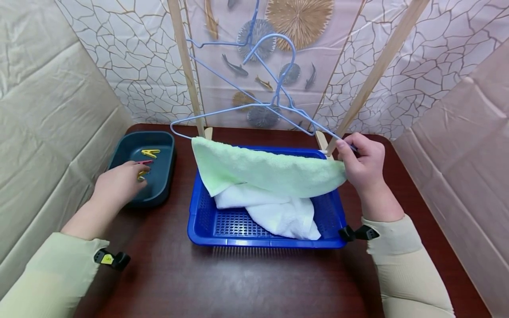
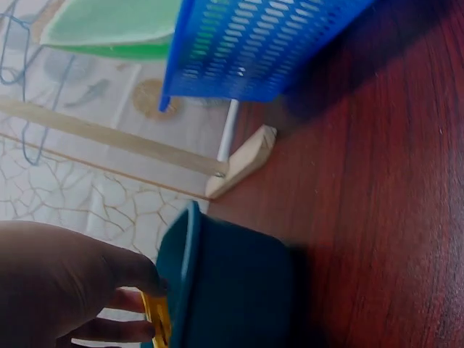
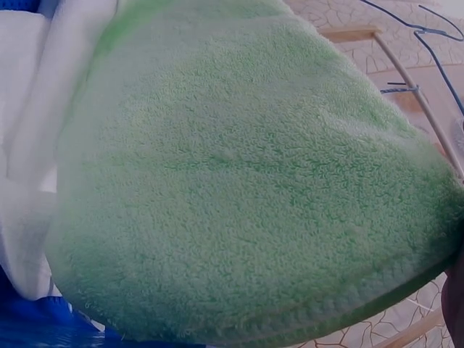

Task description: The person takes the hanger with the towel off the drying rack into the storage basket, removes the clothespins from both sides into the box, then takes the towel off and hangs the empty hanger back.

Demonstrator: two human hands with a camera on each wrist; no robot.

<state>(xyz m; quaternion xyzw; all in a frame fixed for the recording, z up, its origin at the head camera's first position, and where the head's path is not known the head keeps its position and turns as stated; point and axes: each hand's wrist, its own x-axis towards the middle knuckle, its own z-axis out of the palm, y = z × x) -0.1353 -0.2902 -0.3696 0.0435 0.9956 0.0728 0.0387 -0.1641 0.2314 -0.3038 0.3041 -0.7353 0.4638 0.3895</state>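
My right hand (image 1: 365, 163) grips the right end of a blue wire hanger (image 1: 222, 112), over the basket. A light green towel (image 1: 270, 172) hangs folded over the hanger's lower bar, its right end beside my right fingers; it fills most of the right wrist view. At the left, my left hand (image 1: 121, 181) reaches into a dark teal tray (image 1: 170, 176). Its thumb and fingers pinch a yellow clothespin (image 2: 157, 317) close to the tray's rim. A second yellow clothespin (image 1: 150, 153) and a red clothespin (image 1: 144, 162) lie in the tray near the fingertips.
A blue plastic basket (image 1: 268, 242) holds a crumpled white cloth (image 1: 284, 216) beneath the towel. Behind it stands a wooden rack with posts (image 1: 367, 73) left and right. Another blue hanger (image 1: 222, 43) hangs at the back. Fabric walls (image 1: 461, 128) enclose the brown table (image 1: 234, 287).
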